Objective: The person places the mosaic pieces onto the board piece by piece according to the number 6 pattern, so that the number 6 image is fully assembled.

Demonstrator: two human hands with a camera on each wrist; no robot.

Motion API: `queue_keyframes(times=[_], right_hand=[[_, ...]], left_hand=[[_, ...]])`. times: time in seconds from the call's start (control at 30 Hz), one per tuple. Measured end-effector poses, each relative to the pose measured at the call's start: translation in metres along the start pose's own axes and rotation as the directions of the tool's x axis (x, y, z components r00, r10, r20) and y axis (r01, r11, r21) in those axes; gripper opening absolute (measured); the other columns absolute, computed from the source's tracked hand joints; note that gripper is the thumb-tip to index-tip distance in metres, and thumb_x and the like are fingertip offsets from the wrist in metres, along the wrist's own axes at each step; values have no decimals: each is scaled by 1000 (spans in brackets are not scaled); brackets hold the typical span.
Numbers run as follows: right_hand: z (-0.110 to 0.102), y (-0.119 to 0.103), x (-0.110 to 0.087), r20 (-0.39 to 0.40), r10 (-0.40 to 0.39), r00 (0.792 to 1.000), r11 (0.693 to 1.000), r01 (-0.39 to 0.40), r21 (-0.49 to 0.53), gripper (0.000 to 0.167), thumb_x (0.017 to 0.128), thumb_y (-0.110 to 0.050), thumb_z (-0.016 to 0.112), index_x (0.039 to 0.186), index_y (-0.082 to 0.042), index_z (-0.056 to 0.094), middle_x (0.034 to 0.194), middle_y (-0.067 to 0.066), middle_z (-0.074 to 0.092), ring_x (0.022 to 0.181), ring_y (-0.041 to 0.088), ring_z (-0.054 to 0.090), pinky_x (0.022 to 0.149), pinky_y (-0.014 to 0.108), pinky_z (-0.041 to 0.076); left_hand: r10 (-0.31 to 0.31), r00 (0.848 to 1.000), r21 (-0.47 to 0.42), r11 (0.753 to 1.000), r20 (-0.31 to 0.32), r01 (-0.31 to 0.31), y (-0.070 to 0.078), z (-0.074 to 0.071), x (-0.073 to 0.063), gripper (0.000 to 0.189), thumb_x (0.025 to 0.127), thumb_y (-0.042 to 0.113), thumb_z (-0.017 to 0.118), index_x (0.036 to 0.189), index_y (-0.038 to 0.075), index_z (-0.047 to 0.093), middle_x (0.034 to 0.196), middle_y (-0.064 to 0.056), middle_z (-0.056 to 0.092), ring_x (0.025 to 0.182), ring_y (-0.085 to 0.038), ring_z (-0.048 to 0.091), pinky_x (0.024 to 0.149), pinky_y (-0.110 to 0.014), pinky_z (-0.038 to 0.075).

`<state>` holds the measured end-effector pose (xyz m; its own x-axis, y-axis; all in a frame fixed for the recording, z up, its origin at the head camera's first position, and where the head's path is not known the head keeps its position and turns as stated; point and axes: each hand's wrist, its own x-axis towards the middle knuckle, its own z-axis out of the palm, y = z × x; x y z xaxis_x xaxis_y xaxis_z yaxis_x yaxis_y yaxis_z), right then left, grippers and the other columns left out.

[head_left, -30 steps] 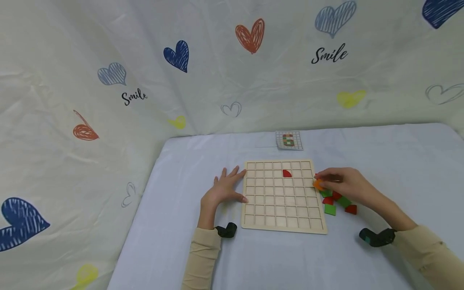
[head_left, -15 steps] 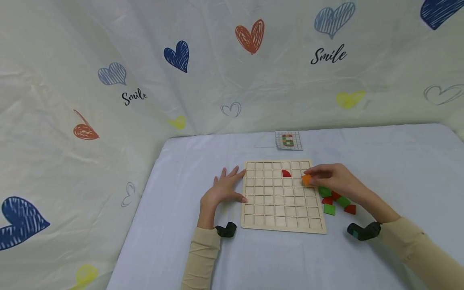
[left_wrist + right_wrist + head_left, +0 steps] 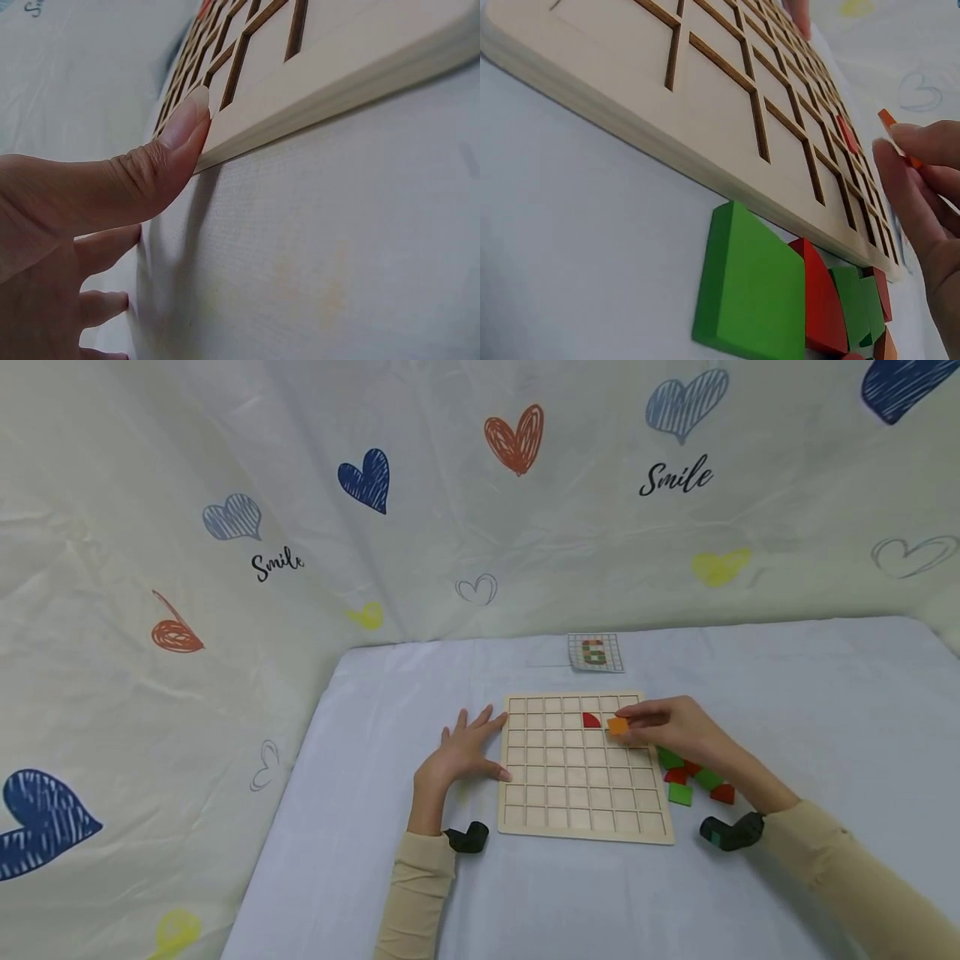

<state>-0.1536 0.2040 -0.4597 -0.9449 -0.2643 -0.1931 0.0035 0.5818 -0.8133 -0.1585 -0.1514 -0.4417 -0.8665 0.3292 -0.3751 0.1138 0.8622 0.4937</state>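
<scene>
A wooden grid board [image 3: 555, 777] lies on the white-covered table, with one red quarter-circle tile [image 3: 591, 720] set in a cell of an upper row. Over the board's upper right part, my right hand [image 3: 678, 727] pinches an orange tile [image 3: 617, 727] between thumb and fingers. The right wrist view shows this orange tile [image 3: 887, 120] tilted above the grid. My left hand [image 3: 465, 752] is spread at the board's left edge. In the left wrist view its thumb [image 3: 180, 127] presses on the frame, while the other fingertips rest lower down on the cloth.
Green tiles [image 3: 680, 794] and red tiles [image 3: 723, 793] lie in a loose pile by the board's right edge, partly under the right forearm. Behind the board lies a small card [image 3: 596, 652] with a coloured grid pattern. A heart-printed cloth [image 3: 420, 527] hangs behind the table.
My right hand has moved left from the pile with the orange tile, from the board's right edge to above its upper right cells. The left hand has stayed in place.
</scene>
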Motion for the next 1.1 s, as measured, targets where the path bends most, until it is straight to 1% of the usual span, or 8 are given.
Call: queue_keyframes(times=[0.1,0.33,0.43,0.6,0.67,0.8,0.9,1.1], right_hand=[[2,-2,3,-14,-35,999,999,35,-13,49,92,-34,78,131,-5,71,114,11,75,98,22,68,80,18,54],[9,-5,12,-41,-109,993,993,106,-58,43,92,-31,79,126,-4,73,117,14,74,99,23,69,81,15,53],[13,-8,17,-55,-138,989,987,133,-85,39,91,-27,80,122,-4,75,115,14,74,97,23,67,81,19,54],[19,-16,26,-65,-179,982,976,169,-134,33,90,-23,80,117,-5,77,113,13,74,95,23,66,82,28,54],[21,-17,29,-65,-191,979,974,180,-140,31,90,-21,79,116,-4,77,112,13,74,94,23,67,81,30,54],[25,-18,37,-57,-226,972,967,217,-132,29,89,-17,80,114,-3,77,109,14,74,91,23,68,77,28,54],[29,-19,41,-48,-236,971,965,228,-130,29,88,-16,82,113,-3,78,106,13,73,87,21,66,74,28,53],[36,-21,48,-37,-234,971,964,227,-136,29,86,-17,84,112,-4,79,105,10,73,87,19,63,75,30,52]], left_hand=[[-2,1000,3,1000,-3,2,0,1,1,103,78,33,91,163,25,33,173,-1,15,159,-42,-4,124,-69,1],[-4,1000,7,1000,-3,4,0,2,0,103,78,33,91,163,26,33,173,0,15,159,-41,-4,125,-68,1],[0,1000,2,1000,-2,0,-1,2,0,103,78,33,91,163,25,33,173,0,15,159,-41,-5,125,-68,0],[1,1000,-1,1000,-3,-1,-1,3,1,103,78,33,90,163,25,33,173,-1,15,160,-41,-4,125,-68,1],[2,1000,-3,1000,-6,-2,-1,3,1,103,78,33,91,163,25,33,173,-1,15,160,-41,-4,125,-68,1],[5,1000,-8,1000,-6,-5,0,2,0,103,77,32,91,163,24,34,173,-1,15,159,-41,-4,125,-68,0],[5,1000,-11,1000,-7,-5,0,1,0,103,77,32,91,163,24,34,173,-2,15,159,-41,-4,125,-68,0],[5,1000,-17,1000,-4,-5,0,1,-1,103,78,31,91,163,24,33,173,-1,15,159,-41,-5,125,-68,0]])
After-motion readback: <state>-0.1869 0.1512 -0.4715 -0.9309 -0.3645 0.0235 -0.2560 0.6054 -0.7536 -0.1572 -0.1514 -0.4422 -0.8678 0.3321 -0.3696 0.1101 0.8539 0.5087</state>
